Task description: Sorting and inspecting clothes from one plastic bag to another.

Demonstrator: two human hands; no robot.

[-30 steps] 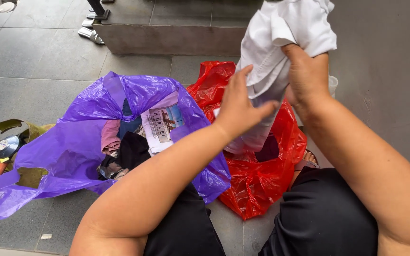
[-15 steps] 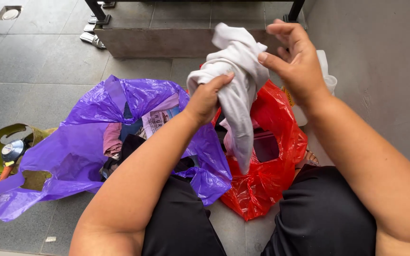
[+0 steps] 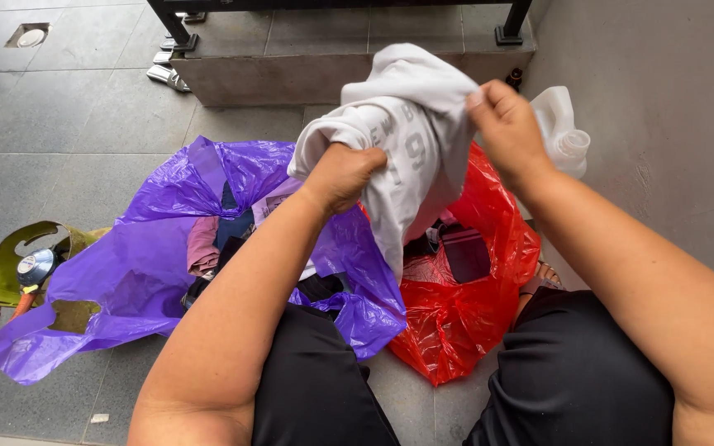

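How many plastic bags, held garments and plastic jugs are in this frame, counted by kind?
Plastic bags: 2, the purple bag and the red bag.
Held garments: 1, the white garment, gripped by the left hand and the right hand.
Plastic jugs: 1, the white jug.
Total: 4

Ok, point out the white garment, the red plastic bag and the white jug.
white garment (image 3: 406, 124), head view, bunched cloth between the hands.
red plastic bag (image 3: 456, 330), head view, its front wall.
white jug (image 3: 559, 124), head view, its shoulder.
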